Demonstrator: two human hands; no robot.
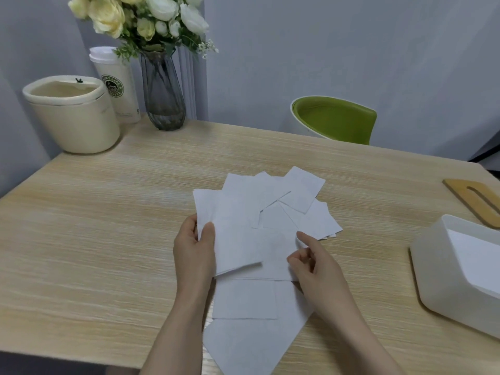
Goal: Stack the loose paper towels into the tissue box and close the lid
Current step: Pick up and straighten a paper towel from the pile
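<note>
From your head camera, the paper towels [259,212] lie mid-table [108,212]: thin white squares, fanned and overlapping. Your left hand [193,246] pinches a few by their left edge, thumb on top. Your right hand [313,262] pinches a neighbouring sheet, forefinger extended. The white tissue box [443,280] sits open at right, its wooden lid [473,198] behind it.

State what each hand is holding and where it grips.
The left hand grips a small bunch of paper towels at their left edge. The right hand pinches a towel's right edge.
</note>
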